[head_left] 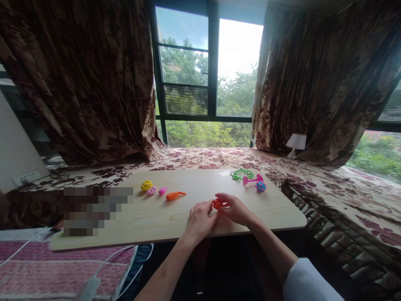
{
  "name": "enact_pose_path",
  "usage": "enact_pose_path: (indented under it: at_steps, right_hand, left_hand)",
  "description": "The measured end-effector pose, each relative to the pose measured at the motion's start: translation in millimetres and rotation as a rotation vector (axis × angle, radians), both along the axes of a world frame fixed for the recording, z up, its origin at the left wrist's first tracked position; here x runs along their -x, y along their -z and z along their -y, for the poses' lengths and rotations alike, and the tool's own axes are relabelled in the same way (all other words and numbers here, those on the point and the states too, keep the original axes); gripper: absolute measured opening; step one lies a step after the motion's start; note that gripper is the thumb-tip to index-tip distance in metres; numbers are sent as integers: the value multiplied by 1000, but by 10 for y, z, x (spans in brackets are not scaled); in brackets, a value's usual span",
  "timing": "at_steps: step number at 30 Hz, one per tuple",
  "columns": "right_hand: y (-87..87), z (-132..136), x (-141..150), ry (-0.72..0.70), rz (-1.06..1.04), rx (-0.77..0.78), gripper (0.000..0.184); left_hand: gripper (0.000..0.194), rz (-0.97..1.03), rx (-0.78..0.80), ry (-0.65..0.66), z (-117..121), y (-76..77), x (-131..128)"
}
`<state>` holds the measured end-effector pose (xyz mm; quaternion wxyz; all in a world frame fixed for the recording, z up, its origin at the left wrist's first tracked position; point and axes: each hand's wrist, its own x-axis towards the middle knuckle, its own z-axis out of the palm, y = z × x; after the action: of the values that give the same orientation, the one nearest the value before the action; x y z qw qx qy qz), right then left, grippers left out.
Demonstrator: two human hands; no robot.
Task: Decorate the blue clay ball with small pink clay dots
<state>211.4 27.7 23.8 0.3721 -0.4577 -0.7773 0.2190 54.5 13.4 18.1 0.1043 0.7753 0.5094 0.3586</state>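
Note:
A small red-orange lump [216, 204], soft-looking and of a kind I cannot make out, is between my two hands over the front middle of the table. My right hand [236, 209] pinches it from the right with thumb and fingers. From the left, my left hand [201, 219] closes its fingertips against the same lump and partly hides it. Left of the hands lies an orange piece with a thin tail [175, 195]. Beyond it are a small magenta lump [162, 191], a light pink lump [151, 190] and a yellow bumpy lump [146, 185].
Toward the table's [140, 225] back right lie a tangle of green cord [241, 174], a pink dumbbell-shaped toy [252, 179], a blue-and-pink knobbly ball [260, 186] and a white paper [224, 173]. A small lamp [296, 143] stands on the window ledge. The table's left end is pixelated.

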Motion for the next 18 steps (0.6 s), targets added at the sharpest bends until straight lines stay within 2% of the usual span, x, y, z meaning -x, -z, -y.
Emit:
enact_pose_path:
  at_steps: [2,4,9,14,18]
  right_hand:
    - [-12,37,-26,-10,6,-13,48]
    - [-38,99,-68,-14,33,-32,50]
    - [-60,303,-110,38,172,-100,52]
    - [4,431,32,47,342,-106,46]
    - [62,586,67,72,449,-105,51]
  left_hand:
    - [24,6,1,12,-4,-8,-23]
    - [19,14,1,10,12,6,-2]
    - [22,31,-17,-23,91,73,133]
    - [21,75,-11,1,121,90,173]
    - [29,171,18,10,123,102,206]
